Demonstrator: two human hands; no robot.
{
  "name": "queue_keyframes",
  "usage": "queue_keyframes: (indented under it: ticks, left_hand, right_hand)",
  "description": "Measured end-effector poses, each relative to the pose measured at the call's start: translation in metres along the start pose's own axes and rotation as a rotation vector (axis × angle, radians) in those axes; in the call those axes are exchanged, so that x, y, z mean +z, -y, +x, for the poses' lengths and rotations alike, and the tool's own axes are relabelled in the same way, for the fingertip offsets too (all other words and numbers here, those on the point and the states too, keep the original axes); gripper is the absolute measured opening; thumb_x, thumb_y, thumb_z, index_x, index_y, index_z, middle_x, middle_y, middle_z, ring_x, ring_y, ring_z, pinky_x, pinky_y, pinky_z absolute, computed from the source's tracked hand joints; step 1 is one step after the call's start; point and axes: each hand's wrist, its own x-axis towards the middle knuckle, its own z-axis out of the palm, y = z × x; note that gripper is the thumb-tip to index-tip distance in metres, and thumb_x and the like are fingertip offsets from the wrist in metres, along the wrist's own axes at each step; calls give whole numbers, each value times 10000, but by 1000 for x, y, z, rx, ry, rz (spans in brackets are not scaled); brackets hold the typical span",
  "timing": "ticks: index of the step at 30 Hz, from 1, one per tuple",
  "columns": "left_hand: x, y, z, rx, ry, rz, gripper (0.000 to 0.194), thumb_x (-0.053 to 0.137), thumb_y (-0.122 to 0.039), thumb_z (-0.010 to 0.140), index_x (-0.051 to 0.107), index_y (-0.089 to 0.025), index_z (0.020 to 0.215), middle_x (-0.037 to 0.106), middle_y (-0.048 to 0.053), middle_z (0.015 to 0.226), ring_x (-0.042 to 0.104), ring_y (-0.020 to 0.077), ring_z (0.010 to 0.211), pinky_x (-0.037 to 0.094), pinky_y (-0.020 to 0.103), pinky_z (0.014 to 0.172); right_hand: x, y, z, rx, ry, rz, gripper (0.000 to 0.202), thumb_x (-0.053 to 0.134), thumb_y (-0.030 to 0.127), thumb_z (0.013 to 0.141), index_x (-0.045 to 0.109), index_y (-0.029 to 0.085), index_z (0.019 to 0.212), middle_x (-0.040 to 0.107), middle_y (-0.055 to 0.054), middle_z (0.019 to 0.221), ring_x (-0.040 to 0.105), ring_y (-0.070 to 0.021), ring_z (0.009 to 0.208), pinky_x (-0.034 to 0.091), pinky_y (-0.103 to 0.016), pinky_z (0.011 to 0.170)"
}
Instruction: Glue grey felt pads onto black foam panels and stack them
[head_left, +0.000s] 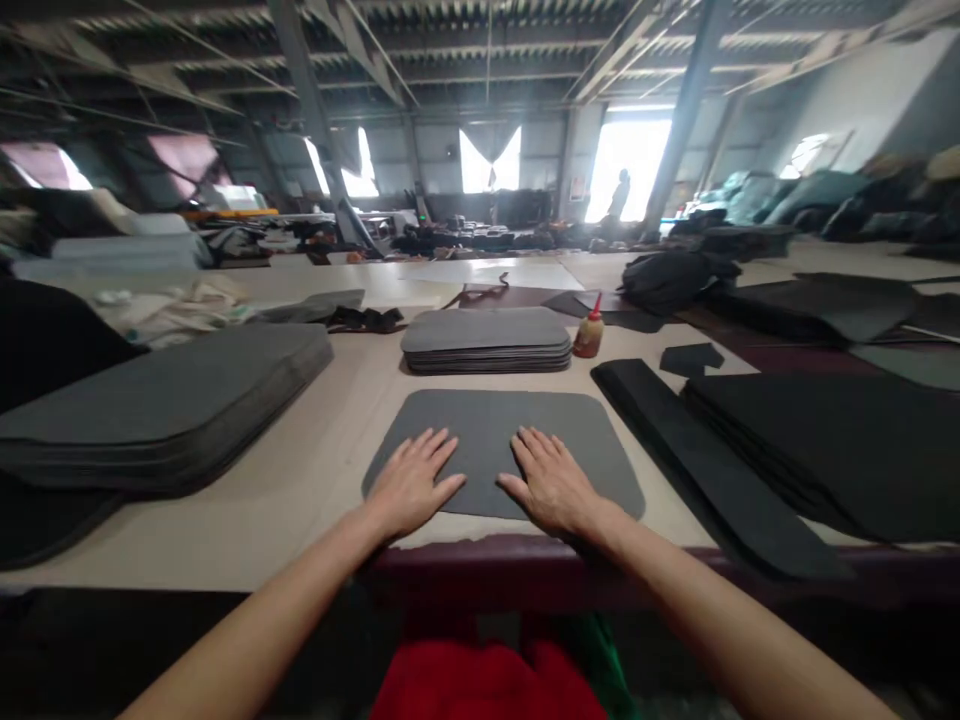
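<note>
A flat grey sheet (487,440) with rounded corners lies on the table in front of me. My left hand (415,480) rests palm down on its left part, fingers spread. On the right part lies my right hand (549,478), also flat with the fingers apart. Just beyond the sheet is a stack of similar grey pieces (486,340). A bottle (589,335) with a red tip stands at the right end of that stack. Neither hand grips anything.
A thick stack of grey sheets (165,390) sits at the left. Dark folded strips (697,460) and a black stack (840,440) lie at the right. The table's front edge (480,562) runs below my wrists. A person (621,195) stands far off by a bright opening.
</note>
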Motion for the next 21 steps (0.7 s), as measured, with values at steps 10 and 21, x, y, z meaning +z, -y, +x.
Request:
queue_keyframes:
  ticks: [10, 21]
  left_hand:
    - [1, 28, -19, -87, 4, 42, 678, 373, -594, 959, 370, -208, 1516, 266, 95, 1609, 233, 312, 1487, 233, 527, 1196]
    - [-31, 18, -78, -74, 181, -67, 930, 558, -749, 802, 284, -259, 1543, 155, 123, 1629, 130, 378, 1499, 195, 600, 1195]
  right_hand:
    - [-7, -64, -57, 240, -1, -127, 895, 283, 713, 958, 362, 20, 1520, 245, -242, 1583, 197, -358, 1480, 194, -495, 1195]
    - [-33, -83, -108, -39, 147, 53, 793, 426, 650, 951, 284, 166, 1562, 155, -119, 1614, 141, -309, 1494, 146, -556, 1204]
